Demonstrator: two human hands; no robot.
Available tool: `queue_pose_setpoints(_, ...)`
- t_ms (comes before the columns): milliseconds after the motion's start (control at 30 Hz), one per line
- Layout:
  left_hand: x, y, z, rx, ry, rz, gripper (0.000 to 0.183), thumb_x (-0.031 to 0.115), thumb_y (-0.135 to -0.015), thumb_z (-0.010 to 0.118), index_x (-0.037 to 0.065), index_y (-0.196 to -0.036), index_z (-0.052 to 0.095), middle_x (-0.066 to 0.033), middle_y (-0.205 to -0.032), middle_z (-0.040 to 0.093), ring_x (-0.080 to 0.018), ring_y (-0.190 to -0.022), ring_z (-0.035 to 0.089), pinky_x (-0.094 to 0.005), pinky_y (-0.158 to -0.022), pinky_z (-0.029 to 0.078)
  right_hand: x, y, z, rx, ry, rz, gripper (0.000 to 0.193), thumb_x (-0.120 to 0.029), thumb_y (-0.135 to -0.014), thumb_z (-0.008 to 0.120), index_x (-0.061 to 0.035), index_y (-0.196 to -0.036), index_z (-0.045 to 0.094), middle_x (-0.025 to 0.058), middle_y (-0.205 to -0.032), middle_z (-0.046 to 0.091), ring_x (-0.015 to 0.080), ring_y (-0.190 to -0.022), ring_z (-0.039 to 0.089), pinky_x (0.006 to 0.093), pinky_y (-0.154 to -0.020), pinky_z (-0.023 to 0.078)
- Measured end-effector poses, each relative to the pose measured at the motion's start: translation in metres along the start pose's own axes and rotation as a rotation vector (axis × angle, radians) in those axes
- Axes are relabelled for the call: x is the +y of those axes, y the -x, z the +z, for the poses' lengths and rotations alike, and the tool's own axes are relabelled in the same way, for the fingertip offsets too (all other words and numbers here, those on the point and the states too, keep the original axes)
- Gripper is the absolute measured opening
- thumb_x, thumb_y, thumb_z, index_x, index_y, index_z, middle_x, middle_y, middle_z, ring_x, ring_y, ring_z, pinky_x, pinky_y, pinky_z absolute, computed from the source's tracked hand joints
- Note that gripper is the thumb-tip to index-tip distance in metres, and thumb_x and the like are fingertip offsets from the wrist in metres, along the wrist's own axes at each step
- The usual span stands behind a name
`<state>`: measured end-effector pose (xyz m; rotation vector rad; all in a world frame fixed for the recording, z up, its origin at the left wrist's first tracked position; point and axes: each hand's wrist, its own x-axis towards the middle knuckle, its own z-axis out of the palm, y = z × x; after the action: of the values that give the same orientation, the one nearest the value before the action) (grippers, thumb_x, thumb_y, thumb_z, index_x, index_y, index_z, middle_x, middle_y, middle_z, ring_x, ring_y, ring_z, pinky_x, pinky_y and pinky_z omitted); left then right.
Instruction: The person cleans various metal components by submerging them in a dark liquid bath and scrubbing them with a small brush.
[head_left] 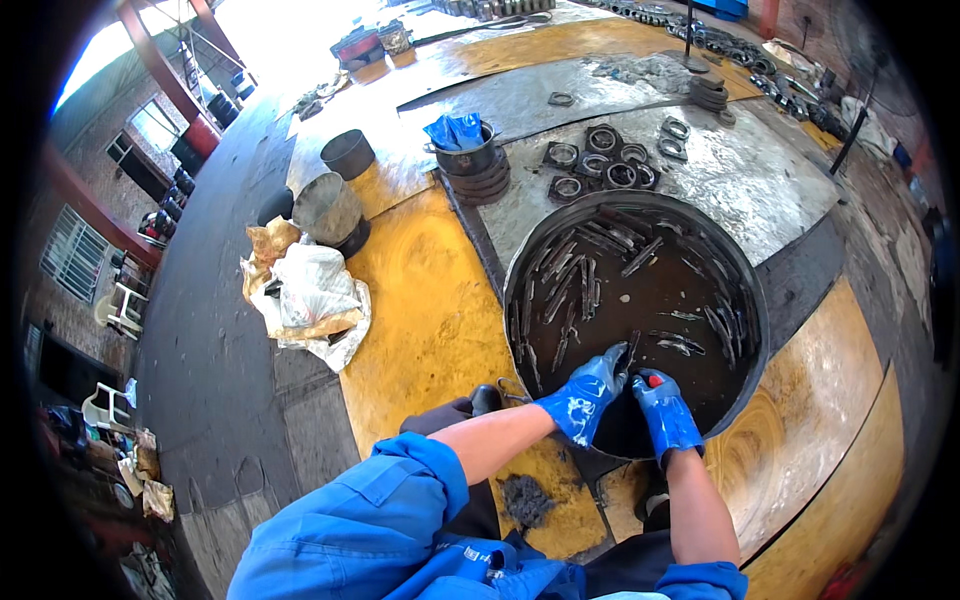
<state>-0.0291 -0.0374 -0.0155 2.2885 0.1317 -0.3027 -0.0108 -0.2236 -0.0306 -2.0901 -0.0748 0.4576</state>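
Both gloved hands, left hand (585,395) and right hand (662,412), fingers clamped on a small part over the oily basin (520,270); plenty of metal strips (570,285) soaking, lots left.

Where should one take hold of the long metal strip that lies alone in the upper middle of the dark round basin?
Probably best at its lower-left end, from above. The metal strip lies flat and slanted in the dark liquid of the basin, apart from the other pieces, so fingers could pinch its narrow sides there.
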Motion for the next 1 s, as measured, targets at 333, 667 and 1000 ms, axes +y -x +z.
queue_pose_setpoints(333, -0.026, -0.024, -0.001, -0.081, 0.295, 0.026, 0.054, 0.026, -0.093, 0.074, 0.001, -0.137, 0.059, -0.0235, -0.130, 0.068, -0.0390, -0.123, 0.064, -0.0418, -0.104, 0.051, -0.021, 0.012, -0.001, -0.182, 0.050, 0.020, 0.031, -0.024, -0.095, 0.068, -0.0077, -0.120, 0.074, 0.0140, -0.112, 0.077, 0.0287, -0.105, 0.072, 0.0390, -0.093, 0.055)
queue_pose_setpoints(667, 0.027, 0.017, -0.027, -0.148, -0.324, -0.105, 0.064, 0.045, -0.095, 0.066, 0.018, -0.151, 0.050, -0.0226, -0.134, 0.065, -0.0387, -0.122, 0.064, -0.0488, -0.104, 0.052, -0.019, 0.016, 0.015, -0.062, 0.316, -0.063, 0.022, -0.014, -0.093, 0.063, -0.0090, -0.111, 0.074, 0.0217, -0.107, 0.074, 0.0394, -0.102, 0.071, 0.0429, -0.084, 0.055)
queue_pose_setpoints(1000, 0.014, 0.014, -0.032, -0.136, -0.382, -0.185, 0.058, 0.040, -0.099, 0.056, 0.020, -0.153, 0.047, -0.0230, -0.128, 0.068, -0.0401, -0.116, 0.068, -0.0496, -0.102, 0.053, -0.058, 0.020, 0.010, -0.163, 0.937, -0.217, 0.030, -0.020, -0.097, 0.056, -0.0195, -0.125, 0.067, 0.0132, -0.120, 0.070, 0.0315, -0.112, 0.070, 0.0521, -0.092, 0.053)
